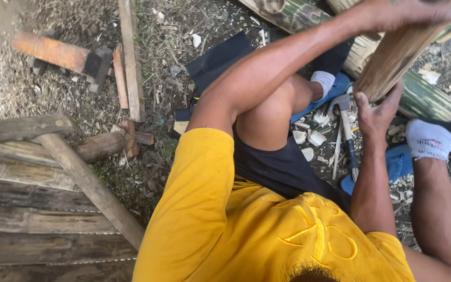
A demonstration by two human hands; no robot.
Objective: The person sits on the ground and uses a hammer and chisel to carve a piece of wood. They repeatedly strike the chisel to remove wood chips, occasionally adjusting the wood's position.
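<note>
Fingers of the left hand (408, 13) are wrapped over the top of a bamboo stave (400, 49) held upright above the ground, while the right hand (376, 112) is cupped under its lower end. 1 thick green bamboo culm (434, 99) lies behind. Scattered chips (309, 137) suggest trimming is partly done; the hammer (346, 130) lies untouched between the feet.

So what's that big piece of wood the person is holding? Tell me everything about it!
The wood piece is a thick, pale brown length of split timber with rough lengthwise grain. It stands tilted, its upper end running out of the picture at top right. Its blunt lower end hangs above the ground, near a hammer lying among wood chips. The left hand grips it high up, and the right hand cups it from below at the bottom end. A green bamboo pole lies behind it.
</note>
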